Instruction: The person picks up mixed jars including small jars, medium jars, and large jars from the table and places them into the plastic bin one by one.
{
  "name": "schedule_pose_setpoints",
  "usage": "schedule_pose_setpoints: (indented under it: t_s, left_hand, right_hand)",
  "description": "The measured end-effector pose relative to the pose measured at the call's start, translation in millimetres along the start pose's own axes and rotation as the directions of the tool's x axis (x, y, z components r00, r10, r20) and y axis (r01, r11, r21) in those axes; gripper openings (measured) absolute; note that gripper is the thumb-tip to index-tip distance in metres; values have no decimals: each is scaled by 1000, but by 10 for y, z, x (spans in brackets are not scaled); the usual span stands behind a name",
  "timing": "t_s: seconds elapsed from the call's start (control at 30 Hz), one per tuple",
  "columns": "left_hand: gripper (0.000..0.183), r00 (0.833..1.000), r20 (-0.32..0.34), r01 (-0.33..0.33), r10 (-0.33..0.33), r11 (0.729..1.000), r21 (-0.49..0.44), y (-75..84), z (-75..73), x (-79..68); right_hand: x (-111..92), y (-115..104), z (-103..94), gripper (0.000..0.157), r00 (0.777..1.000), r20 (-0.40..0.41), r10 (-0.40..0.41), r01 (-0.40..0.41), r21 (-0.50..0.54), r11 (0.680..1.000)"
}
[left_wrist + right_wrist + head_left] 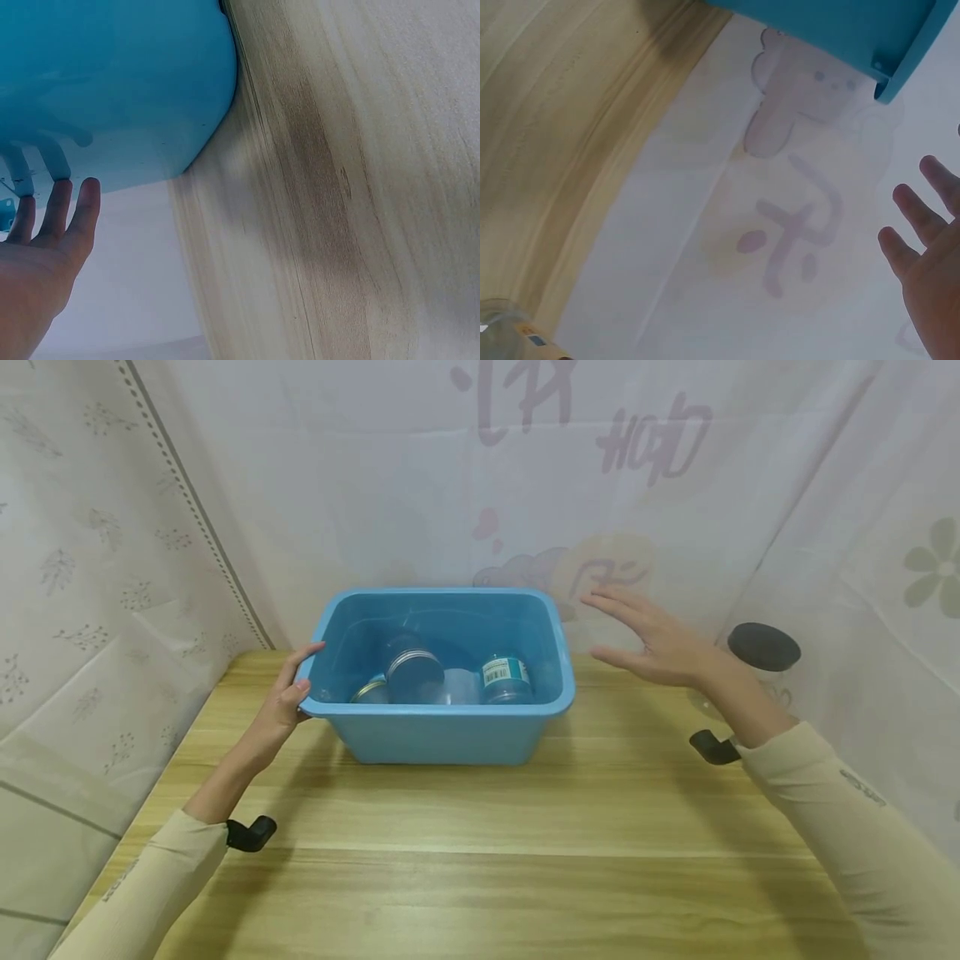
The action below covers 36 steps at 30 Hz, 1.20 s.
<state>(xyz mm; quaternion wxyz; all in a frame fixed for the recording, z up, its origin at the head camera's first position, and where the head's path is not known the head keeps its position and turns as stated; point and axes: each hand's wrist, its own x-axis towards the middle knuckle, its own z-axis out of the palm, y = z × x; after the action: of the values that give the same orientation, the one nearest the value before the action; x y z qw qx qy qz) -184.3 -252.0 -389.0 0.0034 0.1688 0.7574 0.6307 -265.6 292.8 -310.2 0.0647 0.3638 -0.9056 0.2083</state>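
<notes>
A blue plastic bin [435, 739] stands toward the back of the wooden table. Its left rim is gripped by my left hand [279, 702], thumb on the edge; the left wrist view shows the other fingers [84, 214] against the outer wall below. Off the bin's right end, my right hand [652, 639] hovers in the air with fingers extended, holding nothing. Inside the bin lie a clear jar with a silver lid [416, 677], a jar with a teal-and-white label [506, 672] and a partly hidden jar with a gold-edged lid [371, 692].
Beyond my right forearm stands a clear jar with a black lid [763, 647], partly covered by the arm. A printed pale curtain [420, 493] hangs behind the wooden table [480, 877] and along both sides.
</notes>
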Motion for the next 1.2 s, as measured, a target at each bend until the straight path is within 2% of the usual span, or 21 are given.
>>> schedule_pose_setpoints:
  t_s: [0.3,0.47,0.6,0.77,1.03,1.2]
  left_hand:
    - [55,1000,1,-10,10,1000,-8,5,-2,17]
    - [56,1000,0,-9,9,1000,-11,11,-1,18]
    - [55,1000,-6,-7,7,1000,-17,0,4,13]
    - [55,1000,-6,-10,10,1000,-20,-12,9,14]
    - [56,1000,-7,0,0,1000,-13,-4,-1,4]
    - [56,1000,-8,4,-4,1000,-15,4,7,5]
  right_hand:
    - [-214,129,-30,70,994,-29,108,-104,116,988]
    - [-342,208,-32,69,983,-45,180,-170,166,971]
    - [-446,255,-64,68,966,-58,251,-236,190,953]
    - [-564,337,-130,66,941,-112,318,-290,216,932]
    - [-731,554,-268,65,900,-192,392,-308,356,882]
    - [-806,606,-360,65,875,-240,421,-318,371,872]
